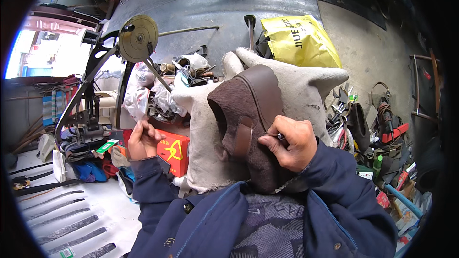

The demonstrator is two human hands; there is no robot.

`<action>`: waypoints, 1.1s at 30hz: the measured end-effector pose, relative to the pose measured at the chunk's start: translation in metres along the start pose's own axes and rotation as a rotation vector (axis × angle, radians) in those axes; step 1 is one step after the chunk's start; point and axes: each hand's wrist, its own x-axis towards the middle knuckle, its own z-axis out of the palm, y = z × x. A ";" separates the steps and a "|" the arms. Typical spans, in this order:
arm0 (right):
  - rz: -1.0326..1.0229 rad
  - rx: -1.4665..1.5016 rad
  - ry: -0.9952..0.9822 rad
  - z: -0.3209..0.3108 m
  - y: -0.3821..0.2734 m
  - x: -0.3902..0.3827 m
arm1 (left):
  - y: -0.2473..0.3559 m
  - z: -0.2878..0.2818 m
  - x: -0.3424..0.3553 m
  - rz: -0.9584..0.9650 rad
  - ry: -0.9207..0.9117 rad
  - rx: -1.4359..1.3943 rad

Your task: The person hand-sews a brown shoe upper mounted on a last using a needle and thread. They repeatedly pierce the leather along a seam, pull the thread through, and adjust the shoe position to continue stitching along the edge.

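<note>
A brown fuzzy shoe (229,96) with a smooth brown strap and a thick dark sole (267,86) lies on a worn canvas cloth (203,148) over my lap. My right hand (295,144) is closed at the shoe's side, beside the sole's edge. It grips a thin awl-like tool (281,136), whose dark end shows between the fingers; most of it is hidden. Off to the left, apart from the shoe, my left hand (144,141) is raised with its fingers curled in. Whatever it may hold is too fine to make out. Beside it stands a red box (174,153).
A black metal machine with a round wheel (138,38) stands at the left. Ahead lies a yellow bag (301,43) near plastic bags (138,98) and small parts. Tools (340,110) crowd the right side. Dark strips (71,224) lie on a white surface at lower left.
</note>
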 end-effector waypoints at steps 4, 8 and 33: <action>0.164 0.167 0.087 -0.019 0.008 -0.002 | 0.033 0.017 -0.026 -0.046 0.250 0.872; 0.251 -0.072 0.342 -0.058 0.023 0.010 | 0.033 0.092 -0.051 0.317 0.078 0.765; 0.108 0.044 -0.117 -0.034 -0.007 -0.035 | -0.013 0.237 -0.030 -0.293 -0.512 0.482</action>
